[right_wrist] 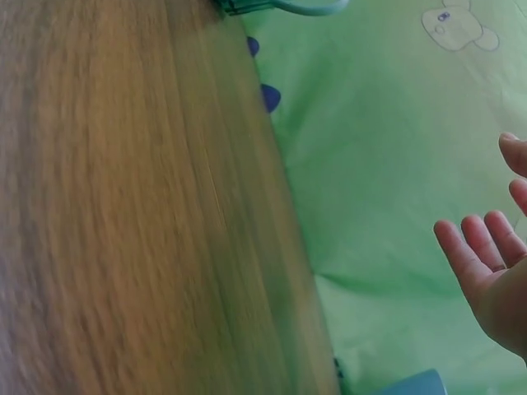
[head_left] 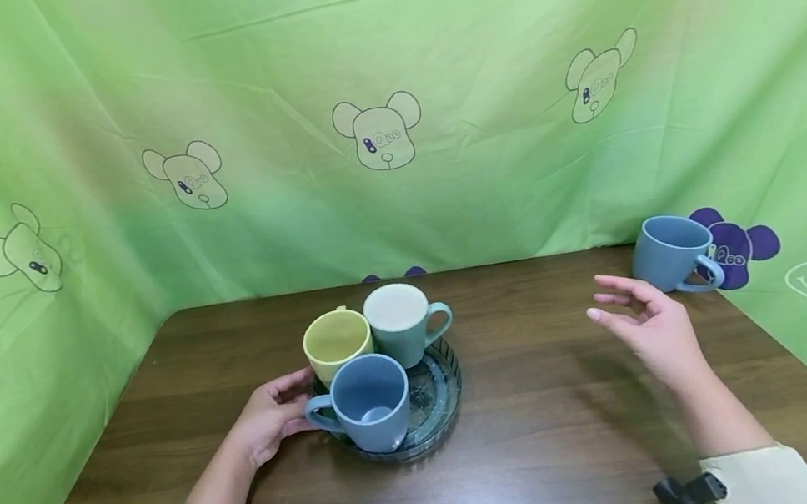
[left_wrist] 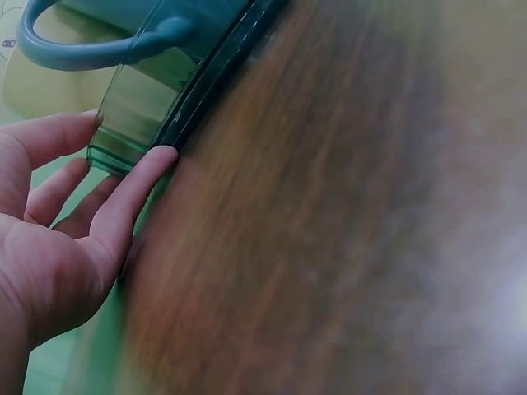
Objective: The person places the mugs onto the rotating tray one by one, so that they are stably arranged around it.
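My left hand [head_left: 272, 415] holds the left side of a dark green glass dish [head_left: 443, 407]; in the left wrist view its fingertips touch the dish's rim and base. Three mugs are grouped on the dish: a yellow mug [head_left: 331, 341] at the back left, a teal mug [head_left: 400, 332] at the back right and a blue mug [head_left: 373, 407] in front, its handle toward my left hand. My right hand [head_left: 658, 330] is in the air with relaxed, parted fingers, holding nothing. Just beyond it, another blue mug [head_left: 664, 253] stands at the table's far right corner.
The dish and mugs rest on a brown wooden table [head_left: 532, 438]. A green cloth [head_left: 487, 191] with bear-head drawings hangs behind and along the sides of the table. Dark wrist cameras sit at both cuffs.
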Available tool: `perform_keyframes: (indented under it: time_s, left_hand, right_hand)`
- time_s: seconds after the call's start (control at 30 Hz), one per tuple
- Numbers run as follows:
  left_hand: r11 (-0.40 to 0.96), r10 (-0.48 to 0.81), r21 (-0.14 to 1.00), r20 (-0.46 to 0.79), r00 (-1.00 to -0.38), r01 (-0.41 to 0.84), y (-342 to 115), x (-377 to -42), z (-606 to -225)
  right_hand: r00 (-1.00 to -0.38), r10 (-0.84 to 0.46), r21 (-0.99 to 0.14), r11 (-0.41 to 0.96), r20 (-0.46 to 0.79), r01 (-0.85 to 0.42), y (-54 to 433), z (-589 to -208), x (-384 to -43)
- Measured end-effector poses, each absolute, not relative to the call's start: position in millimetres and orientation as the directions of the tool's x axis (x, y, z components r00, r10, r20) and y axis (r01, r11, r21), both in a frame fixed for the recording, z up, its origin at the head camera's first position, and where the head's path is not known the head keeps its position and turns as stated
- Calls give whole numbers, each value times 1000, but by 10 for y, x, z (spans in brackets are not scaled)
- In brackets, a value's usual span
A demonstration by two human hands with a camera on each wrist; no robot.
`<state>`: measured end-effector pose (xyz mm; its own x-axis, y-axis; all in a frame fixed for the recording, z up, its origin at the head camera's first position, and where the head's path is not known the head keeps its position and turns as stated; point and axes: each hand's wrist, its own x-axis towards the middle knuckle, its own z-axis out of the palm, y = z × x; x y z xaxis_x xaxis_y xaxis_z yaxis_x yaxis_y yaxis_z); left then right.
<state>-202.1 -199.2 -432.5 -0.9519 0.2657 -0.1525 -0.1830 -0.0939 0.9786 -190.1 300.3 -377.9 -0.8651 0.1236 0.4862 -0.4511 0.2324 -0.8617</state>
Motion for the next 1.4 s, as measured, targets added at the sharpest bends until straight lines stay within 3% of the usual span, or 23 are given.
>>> perform_keyframes:
  time_s: [0.8,1.23,1.4]
  left_hand:
    - [-135,213,975,-146,-966,-178,-1914,-1891,-4338]
    - [-133,187,972,-166,-968,-192,-1901,-1859,-4367]
    - [-127,195,974,-159,-968,-185,-1906,-1860,-4358]
  right_hand:
    - [-862,194,-884,91,468,-459,3436,-3728,-1816]
    - [-850,276,-890,235,448,-392,3632,-3717,-1850]
    - [-831,355,-903,145,428,-403,3719,-3762,-1886]
